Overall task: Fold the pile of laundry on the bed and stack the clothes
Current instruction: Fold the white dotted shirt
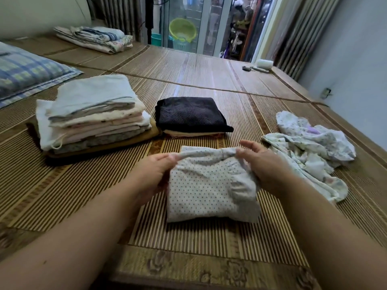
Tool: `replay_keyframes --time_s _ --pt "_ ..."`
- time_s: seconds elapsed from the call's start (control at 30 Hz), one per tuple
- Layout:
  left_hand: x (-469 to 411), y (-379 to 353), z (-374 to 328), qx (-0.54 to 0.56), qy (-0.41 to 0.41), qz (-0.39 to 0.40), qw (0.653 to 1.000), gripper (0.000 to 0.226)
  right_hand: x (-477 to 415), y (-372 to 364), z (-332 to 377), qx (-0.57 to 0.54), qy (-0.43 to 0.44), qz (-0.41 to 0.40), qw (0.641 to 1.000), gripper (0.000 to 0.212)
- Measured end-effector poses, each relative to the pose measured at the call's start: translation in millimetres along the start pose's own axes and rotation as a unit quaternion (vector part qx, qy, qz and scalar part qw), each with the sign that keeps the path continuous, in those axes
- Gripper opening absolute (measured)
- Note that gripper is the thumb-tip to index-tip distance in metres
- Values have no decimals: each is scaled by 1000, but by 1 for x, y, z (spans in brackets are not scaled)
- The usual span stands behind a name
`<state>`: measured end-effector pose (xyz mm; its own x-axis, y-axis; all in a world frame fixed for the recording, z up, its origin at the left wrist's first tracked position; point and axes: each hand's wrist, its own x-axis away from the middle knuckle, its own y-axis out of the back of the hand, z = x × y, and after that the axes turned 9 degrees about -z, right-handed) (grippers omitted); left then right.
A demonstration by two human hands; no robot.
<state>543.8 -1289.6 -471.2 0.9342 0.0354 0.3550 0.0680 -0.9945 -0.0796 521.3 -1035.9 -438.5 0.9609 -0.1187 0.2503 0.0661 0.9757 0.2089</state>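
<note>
Your left hand (pixel 156 171) and right hand (pixel 265 162) each pinch one end of the bunched far edge of a folded white cotton garment with small dark dots (pixel 207 195). The thumbs and fingers are closed on the cloth, and the edge is gathered between them. The rest of the garment lies flat on the striped woven bamboo mat (pixel 83 195), on your side of the grip. Just beyond the grip lies a folded black terry cloth (pixel 190 113), resting on a folded beige piece (pixel 188 133). Left of the grip and farther off stands a tall stack of folded pale clothes (pixel 94 116), topped by a light blue piece. Right of the grip, just beside your right hand, lies a crumpled heap of unfolded white floral clothes (pixel 310 147). Far beyond the left hand, a blue plaid pillow (pixel 25 74) rests on the mat.
</note>
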Motion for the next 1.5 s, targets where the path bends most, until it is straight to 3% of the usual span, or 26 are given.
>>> replay_keyframes --time_s 0.07,0.13,0.17,0.23,0.27,0.37,0.43,0.57,0.7,0.77,0.87,1.03,1.4,1.5 --pt "-12 0 8 -157 -31 -83 984 43 -18 -8 -10 41 19 -62 997 58" --pt "-19 5 16 -374 -63 -115 918 57 -23 -13 -22 154 16 -90 984 75" --pt "-21 6 18 -422 -61 -106 898 56 -23 -14 -28 215 2 -89 973 83" --pt "-23 6 19 -444 -55 -70 892 46 -20 -15 -33 286 -35 -57 956 90" --pt "-21 2 19 -455 -51 -59 887 43 -19 -16 -32 297 -55 -37 953 84" --pt "-16 -8 21 -528 -77 -70 843 34 -16 -27 -28 304 -90 -12 948 37" --pt "-16 -11 24 -515 -101 -86 847 34 -15 -32 -29 322 -78 -29 943 23" --pt "-16 -11 22 -372 -46 -76 924 60 -10 -36 -34 224 -41 -70 971 12" --pt "-12 -11 24 -290 -55 -22 955 102 -3 -41 -38 171 -65 -33 983 76" --pt "-10 -12 28 -267 -83 26 960 100 5 -46 -40 146 -64 -18 987 87" --pt "-7 -14 37 -251 -90 54 962 86 14 -46 -47 128 12 -35 991 84" --pt "-10 -16 29 -190 -114 61 973 87 10 -33 -33 170 94 5 981 59" --pt "-142 -28 -113 -233 -275 -22 933 91 -139 -40 97 139 204 -37 968 67" --pt "-187 -36 -128 -296 -252 -91 917 88 -189 -50 109 256 233 -92 934 57"
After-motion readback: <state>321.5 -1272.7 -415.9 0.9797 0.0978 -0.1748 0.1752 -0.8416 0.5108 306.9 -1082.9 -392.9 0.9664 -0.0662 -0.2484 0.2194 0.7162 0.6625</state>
